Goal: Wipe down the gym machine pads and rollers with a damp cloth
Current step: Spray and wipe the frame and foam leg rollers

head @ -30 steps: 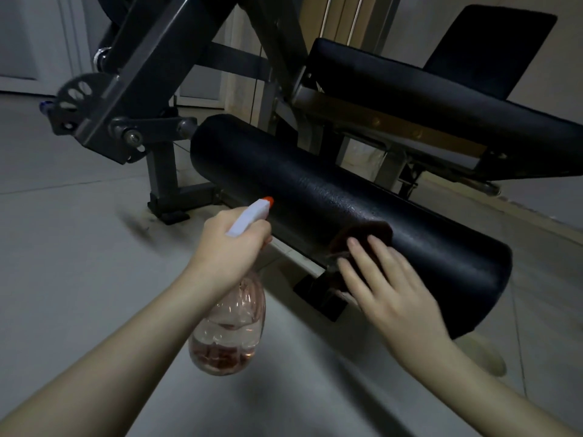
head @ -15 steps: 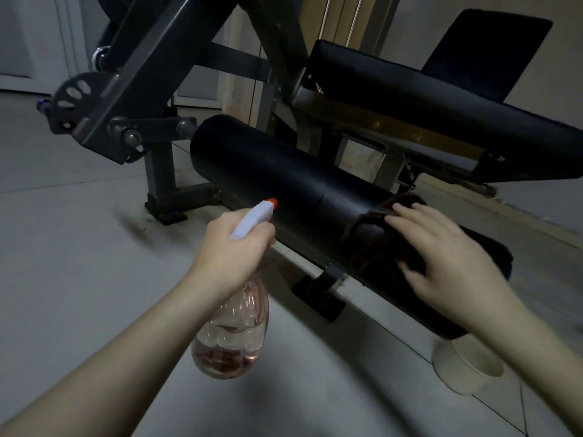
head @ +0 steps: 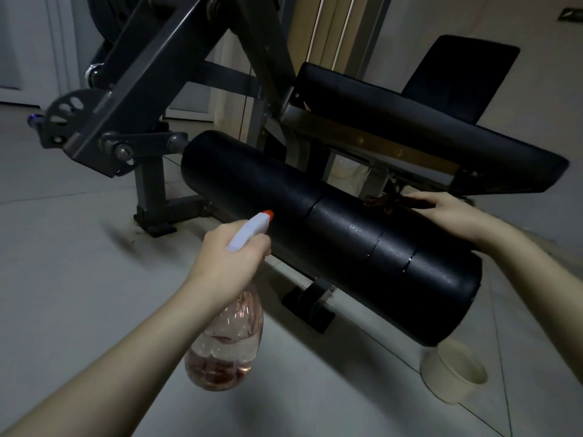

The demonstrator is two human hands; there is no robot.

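Your left hand grips the spray bottle, nozzle aimed at the foam roller just beyond its fingers for wetting, while your right hand presses the brown cloth under straight fingers onto the roller's top.

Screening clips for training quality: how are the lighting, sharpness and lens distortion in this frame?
Head view: dim, bluish light, small glints on the black roller; head view: cloth slightly motion-blurred, spray bottle sharp; head view: wide-angle lens stretches the picture's corners.
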